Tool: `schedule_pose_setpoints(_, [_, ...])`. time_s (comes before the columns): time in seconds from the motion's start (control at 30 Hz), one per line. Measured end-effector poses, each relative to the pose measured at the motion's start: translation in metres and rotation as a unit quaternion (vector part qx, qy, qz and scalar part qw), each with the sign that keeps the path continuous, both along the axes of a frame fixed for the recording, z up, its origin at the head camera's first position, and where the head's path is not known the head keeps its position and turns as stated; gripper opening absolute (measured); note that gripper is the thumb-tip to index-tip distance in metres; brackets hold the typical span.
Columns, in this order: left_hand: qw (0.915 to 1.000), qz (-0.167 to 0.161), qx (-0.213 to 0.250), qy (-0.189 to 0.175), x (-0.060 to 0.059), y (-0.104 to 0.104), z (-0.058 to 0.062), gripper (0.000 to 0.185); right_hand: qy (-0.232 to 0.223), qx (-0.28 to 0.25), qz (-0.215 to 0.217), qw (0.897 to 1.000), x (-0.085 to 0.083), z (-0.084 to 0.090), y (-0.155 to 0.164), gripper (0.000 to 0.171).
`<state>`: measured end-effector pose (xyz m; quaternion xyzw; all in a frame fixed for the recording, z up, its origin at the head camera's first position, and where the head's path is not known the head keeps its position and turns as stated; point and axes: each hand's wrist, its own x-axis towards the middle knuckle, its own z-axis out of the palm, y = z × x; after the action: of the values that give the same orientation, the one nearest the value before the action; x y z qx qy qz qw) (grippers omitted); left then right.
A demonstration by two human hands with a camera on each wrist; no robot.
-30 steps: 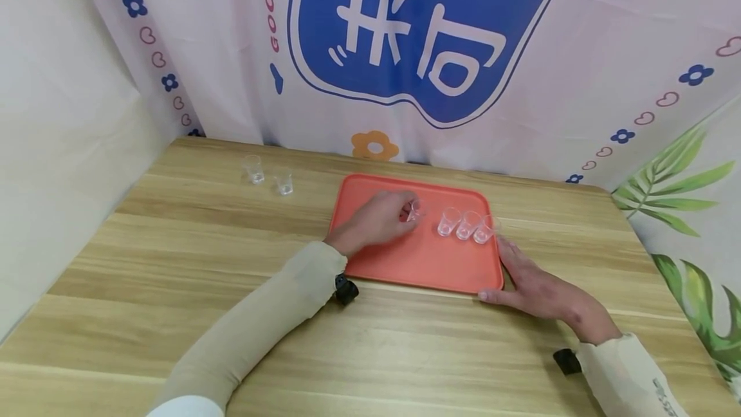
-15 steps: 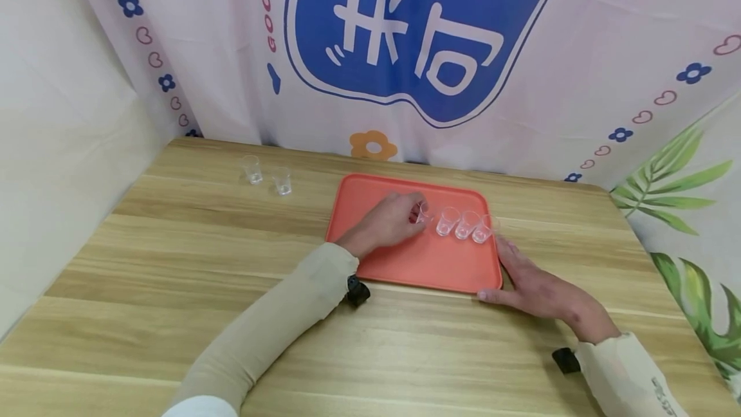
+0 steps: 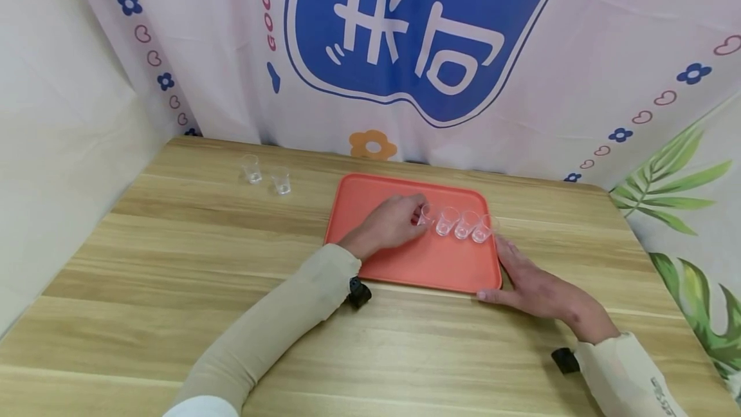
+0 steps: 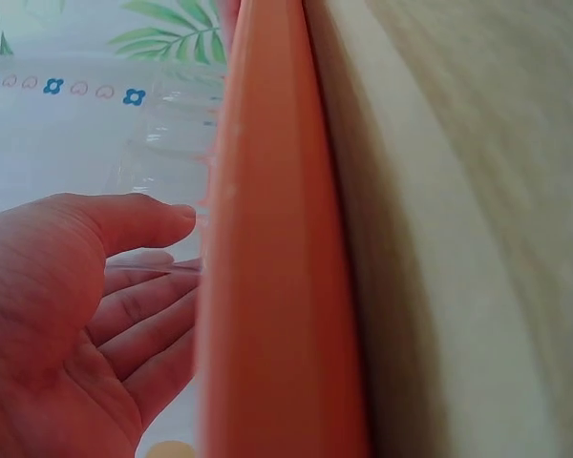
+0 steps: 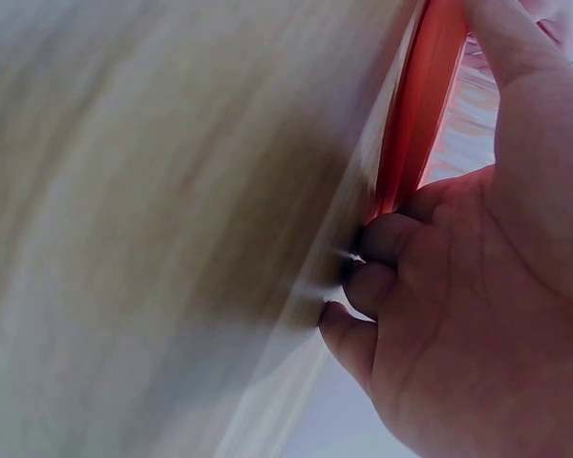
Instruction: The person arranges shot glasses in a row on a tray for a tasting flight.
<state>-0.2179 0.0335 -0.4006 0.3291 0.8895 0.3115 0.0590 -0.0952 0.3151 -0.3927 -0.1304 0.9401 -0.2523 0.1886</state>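
A red tray (image 3: 428,266) lies on the wooden table. Above its middle, my left hand (image 3: 389,222) pinches a small clear plastic cup (image 3: 428,212) between thumb and fingers. That cup stands upright at the left end of a row, right by another clear cup (image 3: 448,221); two more cups (image 3: 466,225) continue the row to the tray's right edge. In the left wrist view the tray's rim (image 4: 277,239) hides the fingertips' lower side. My right hand (image 3: 535,288) spans the tray's near right corner, fingers along the right edge and thumb at the front edge.
Two more clear cups, one (image 3: 251,169) farther left and one (image 3: 282,180) nearer the tray, stand at the table's back left. A printed curtain (image 3: 231,82) hangs behind the table's back edge. Black wrist cameras (image 3: 359,293) sit at both sleeves.
My left hand has moved a little to the right with its cup, bringing it up against the row of three. The right hand has stayed at the tray's corner.
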Motion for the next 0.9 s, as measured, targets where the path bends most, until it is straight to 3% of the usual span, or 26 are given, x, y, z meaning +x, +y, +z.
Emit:
schedule_pose_setpoints(0.5, [0.9999,0.007,-0.011,0.009,0.0006,0.0015,-0.0008,0.024,0.003,-0.005,0.001,1.0,-0.0002,-0.0007,-0.0001,0.115])
schedule_pose_setpoints(0.9, [0.9998,0.005,-0.004,-0.016,0.0018,-0.0039,0.0019,0.047,0.005,-0.003,0.003,1.0,-0.0009,-0.0011,0.0003,0.115])
